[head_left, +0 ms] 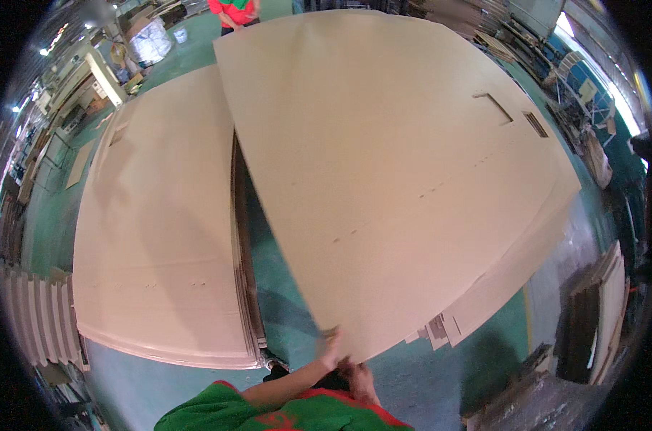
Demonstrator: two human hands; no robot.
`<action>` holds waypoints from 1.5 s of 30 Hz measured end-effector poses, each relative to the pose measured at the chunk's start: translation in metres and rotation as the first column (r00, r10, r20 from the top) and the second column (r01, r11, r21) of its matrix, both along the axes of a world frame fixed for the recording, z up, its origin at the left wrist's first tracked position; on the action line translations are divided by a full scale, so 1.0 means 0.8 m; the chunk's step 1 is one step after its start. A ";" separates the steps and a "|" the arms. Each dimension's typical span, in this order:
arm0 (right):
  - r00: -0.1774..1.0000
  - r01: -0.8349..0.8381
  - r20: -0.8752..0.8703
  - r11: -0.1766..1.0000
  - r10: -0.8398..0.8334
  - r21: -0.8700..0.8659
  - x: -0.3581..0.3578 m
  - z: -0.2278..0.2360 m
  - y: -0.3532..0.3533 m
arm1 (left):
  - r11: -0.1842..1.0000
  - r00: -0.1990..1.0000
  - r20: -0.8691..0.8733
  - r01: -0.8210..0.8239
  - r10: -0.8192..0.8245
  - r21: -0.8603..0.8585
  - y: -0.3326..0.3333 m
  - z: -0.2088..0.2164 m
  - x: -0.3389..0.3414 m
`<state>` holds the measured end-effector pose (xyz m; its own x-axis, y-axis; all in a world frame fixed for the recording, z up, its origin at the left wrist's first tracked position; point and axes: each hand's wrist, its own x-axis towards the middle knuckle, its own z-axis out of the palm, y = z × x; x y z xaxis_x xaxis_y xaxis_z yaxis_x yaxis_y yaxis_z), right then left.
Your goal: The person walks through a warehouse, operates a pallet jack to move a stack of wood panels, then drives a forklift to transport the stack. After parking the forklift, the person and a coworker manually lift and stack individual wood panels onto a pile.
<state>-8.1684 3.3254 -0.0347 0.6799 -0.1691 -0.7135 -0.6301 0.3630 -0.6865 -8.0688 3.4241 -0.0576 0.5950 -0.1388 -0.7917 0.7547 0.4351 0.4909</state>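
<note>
A large tan cardboard sheet spreads from my body toward the far side, turned at an angle over a stack of cardboard sheets on the right. My left hand is closed on the left edge of its near corner. Beside it, my right hand grips the near edge of the same corner, with its fingers partly hidden. To the left stands another stack of cardboard sheets, its top sheet bare, with a narrow gap between the two stacks.
Another person in a red and green top stands beyond the sheet's far left corner. Folded cardboard stands at the lower left. Boards lean at the lower right. Green floor shows between the stacks.
</note>
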 end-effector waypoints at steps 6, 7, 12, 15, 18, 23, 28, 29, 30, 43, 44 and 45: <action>0.905 0.309 0.005 0.664 -0.426 0.681 0.071 -0.042 -0.083 | 0.537 0.905 0.069 0.185 -0.419 0.823 0.339 0.046 -0.064; 0.781 0.381 0.096 0.593 -0.617 0.710 0.110 -0.054 -0.091 | 0.217 0.793 0.060 0.092 -0.607 0.972 0.388 0.072 -0.064; 0.758 0.386 0.184 0.659 -0.625 0.646 0.154 -0.081 -0.056 | 0.491 0.972 -0.042 -0.079 0.231 0.868 0.547 0.152 -0.085; 0.879 0.352 0.128 0.808 -0.458 0.473 0.063 -0.082 0.003 | 0.334 0.964 -0.046 -0.046 0.261 0.941 0.581 0.120 -0.130; 0.943 0.282 0.055 0.879 -0.327 0.386 0.027 -0.081 0.036 | -0.051 0.953 -0.100 0.120 0.287 0.992 0.610 0.083 -0.187; 0.972 0.142 0.109 0.892 -0.207 0.429 0.131 -0.086 0.111 | -0.073 0.971 -0.016 0.034 0.237 0.997 0.698 0.032 -0.215; 0.985 -0.060 0.165 0.818 -0.043 0.573 0.220 -0.078 0.280 | -0.450 0.899 0.230 -0.041 0.373 0.892 0.784 0.011 -0.231; 0.985 -0.099 0.170 0.797 -0.004 0.595 0.226 -0.071 0.322 | -0.628 0.881 0.333 -0.054 0.336 0.777 0.777 0.016 -0.229; 0.985 -0.128 0.170 0.750 0.021 0.649 0.232 -0.063 0.368 | -0.507 0.781 0.450 -0.202 0.433 0.838 0.755 0.023 -0.230; 0.352 -0.505 0.080 0.117 0.933 0.855 0.013 -0.132 0.658 | 0.155 0.132 0.310 -0.986 0.942 -0.053 0.841 -0.106 -0.117; 0.068 -0.685 0.126 -0.045 0.990 0.727 -0.019 -0.156 0.625 | 0.156 0.070 0.336 -0.959 0.939 -0.236 0.879 -0.126 -0.134; -0.143 -0.834 0.240 -0.247 0.960 0.494 -0.041 -0.180 0.587 | 0.195 0.142 0.455 -0.978 0.879 -0.071 0.898 -0.148 -0.146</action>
